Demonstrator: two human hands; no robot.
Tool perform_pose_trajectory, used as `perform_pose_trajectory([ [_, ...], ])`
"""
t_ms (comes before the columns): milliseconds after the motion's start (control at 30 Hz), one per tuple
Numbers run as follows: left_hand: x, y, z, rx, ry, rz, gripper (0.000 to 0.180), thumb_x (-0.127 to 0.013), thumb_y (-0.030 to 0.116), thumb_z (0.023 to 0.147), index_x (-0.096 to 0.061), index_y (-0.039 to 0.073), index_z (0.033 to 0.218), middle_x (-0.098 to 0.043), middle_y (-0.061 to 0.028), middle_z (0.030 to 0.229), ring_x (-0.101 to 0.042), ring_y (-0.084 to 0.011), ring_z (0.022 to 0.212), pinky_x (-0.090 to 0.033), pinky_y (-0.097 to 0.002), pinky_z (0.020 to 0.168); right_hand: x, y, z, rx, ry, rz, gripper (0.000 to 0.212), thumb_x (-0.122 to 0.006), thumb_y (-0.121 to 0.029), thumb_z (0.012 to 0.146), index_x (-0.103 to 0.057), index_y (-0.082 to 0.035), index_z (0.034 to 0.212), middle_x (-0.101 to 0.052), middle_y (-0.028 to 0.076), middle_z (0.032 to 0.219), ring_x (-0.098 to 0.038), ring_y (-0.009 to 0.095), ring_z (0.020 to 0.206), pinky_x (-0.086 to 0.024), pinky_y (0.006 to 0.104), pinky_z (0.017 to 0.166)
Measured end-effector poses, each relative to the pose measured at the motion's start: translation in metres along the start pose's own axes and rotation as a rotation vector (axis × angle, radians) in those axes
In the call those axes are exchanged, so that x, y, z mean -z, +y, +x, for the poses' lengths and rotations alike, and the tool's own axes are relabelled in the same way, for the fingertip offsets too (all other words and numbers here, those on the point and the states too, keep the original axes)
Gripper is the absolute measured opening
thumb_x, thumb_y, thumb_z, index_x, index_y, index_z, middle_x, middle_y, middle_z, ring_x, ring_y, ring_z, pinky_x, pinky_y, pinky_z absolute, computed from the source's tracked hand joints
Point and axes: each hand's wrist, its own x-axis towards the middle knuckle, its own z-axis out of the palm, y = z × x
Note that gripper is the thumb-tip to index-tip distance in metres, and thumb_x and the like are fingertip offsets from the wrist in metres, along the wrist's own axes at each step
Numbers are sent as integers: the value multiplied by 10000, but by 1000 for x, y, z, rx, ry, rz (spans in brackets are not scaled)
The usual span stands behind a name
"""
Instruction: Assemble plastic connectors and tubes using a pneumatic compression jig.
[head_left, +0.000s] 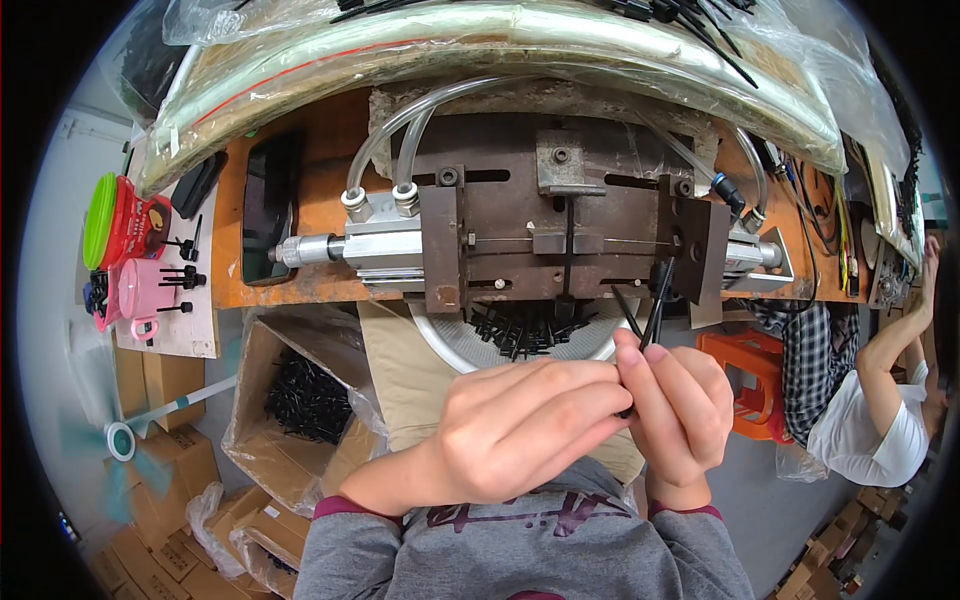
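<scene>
In front of the metal fixture, my right hand is closed around a few thin black plastic rods, which stick up from its fingers. My left hand meets it from the left, fingers pinched together at a dark rod end low between the hands. Another black rod with a thicker head stands lengthwise in the middle of the fixture, apart from both hands. Below the fixture, a pale round basin holds a heap of similar black parts, partly hidden behind my hands.
Air cylinders with clear hoses flank the fixture. A phone lies left on the wooden bench, near a pink cup. Lower left stands a carton of black parts. At right are an orange stool and another person.
</scene>
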Motion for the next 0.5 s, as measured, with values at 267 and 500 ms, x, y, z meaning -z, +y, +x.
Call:
perform_pose_trajectory([
  [267,3,-11,-4,60,-6,365,338,-819,18,614,-721,5,937,-692,-128,1036,-659,-222,731,-544,-316,640,4,14,1,-382,141,154,330,-794,107,674,-684,-5,965,-602,74,931,-610,203,743,-483,283,632],
  [500,-13,-34,-6,-2,-52,634,273,-787,66,651,-699,9,903,-676,-133,1172,-644,-184,670,-515,-284,626,14,10,0,-945,371,740,403,-663,67,837,-518,38,1211,-607,110,959,-552,114,772,-473,207,631],
])
